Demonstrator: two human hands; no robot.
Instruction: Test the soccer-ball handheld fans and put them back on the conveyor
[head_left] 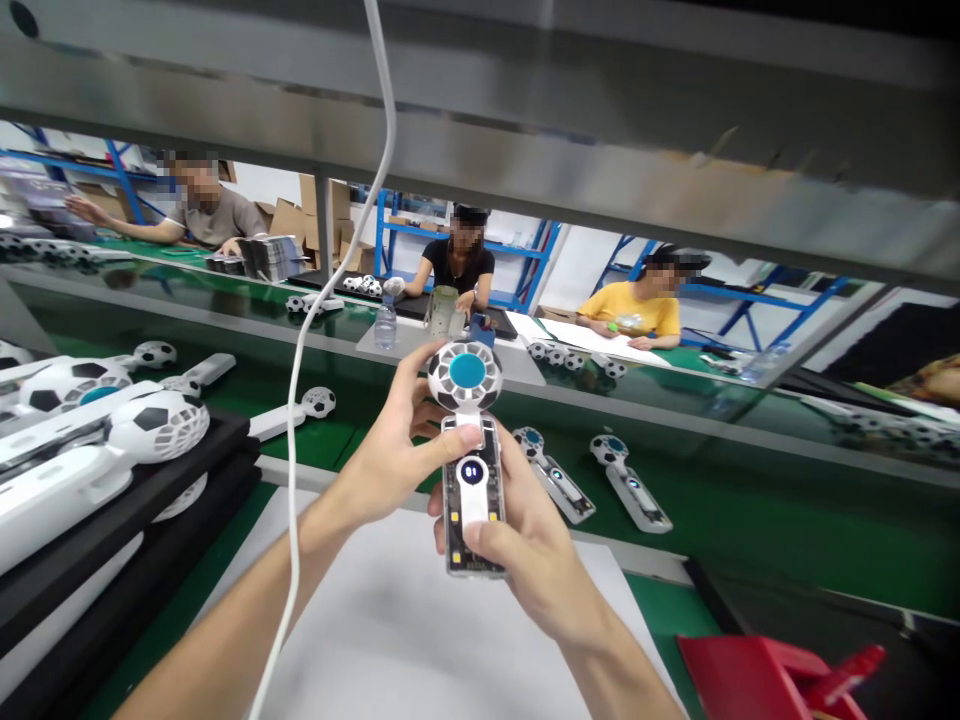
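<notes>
Both hands hold up a small handheld fan (466,375) with a football-patterned head, a blue round centre and a see-through body with a lit round display. My left hand (409,435) is closed at its neck, thumb on the upper front and fingers behind the head. Wrapped round the lower body is my right hand (529,540), its thumb pressed on the front below the display. The fan stands upright, above a white sheet (390,620) on the bench. Beyond my right hand lie two similar fans (634,485) on the green surface.
Stacked black trays (217,470) at left carry several white football fans (150,425). A white cable (300,370) hangs down in front. A red holder (765,675) sits at lower right. Three co-workers sit across the bench, near a water bottle (385,325). A metal beam (480,110) crosses overhead.
</notes>
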